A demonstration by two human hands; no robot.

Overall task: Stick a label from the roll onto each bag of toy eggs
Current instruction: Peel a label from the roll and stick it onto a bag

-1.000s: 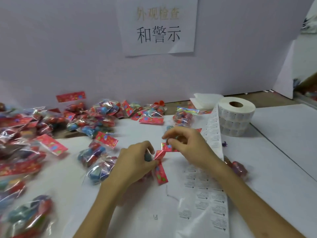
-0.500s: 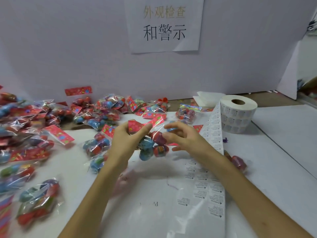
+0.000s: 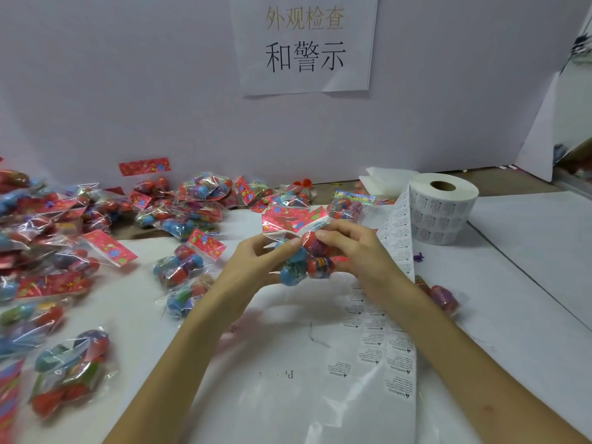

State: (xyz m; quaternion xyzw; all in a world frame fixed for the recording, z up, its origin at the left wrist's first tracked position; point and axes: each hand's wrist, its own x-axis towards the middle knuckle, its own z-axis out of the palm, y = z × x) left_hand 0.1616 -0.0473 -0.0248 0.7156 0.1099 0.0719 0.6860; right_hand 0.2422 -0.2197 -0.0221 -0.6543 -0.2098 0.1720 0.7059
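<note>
Head view, looking down mid-table: the left hand curls round the blue eggs of a bag of toy eggs, while the right hand pinches its red eggs from the other side. The bag's red header card points to twelve o'clock. A label roll stands at two o'clock of the bag, and its label strip trails toward five, crossed by the right wrist. A heap of bags crowds nine o'clock. One loose bag at four o'clock sits partly hidden behind the right forearm. A paper sign hangs at twelve.
</note>
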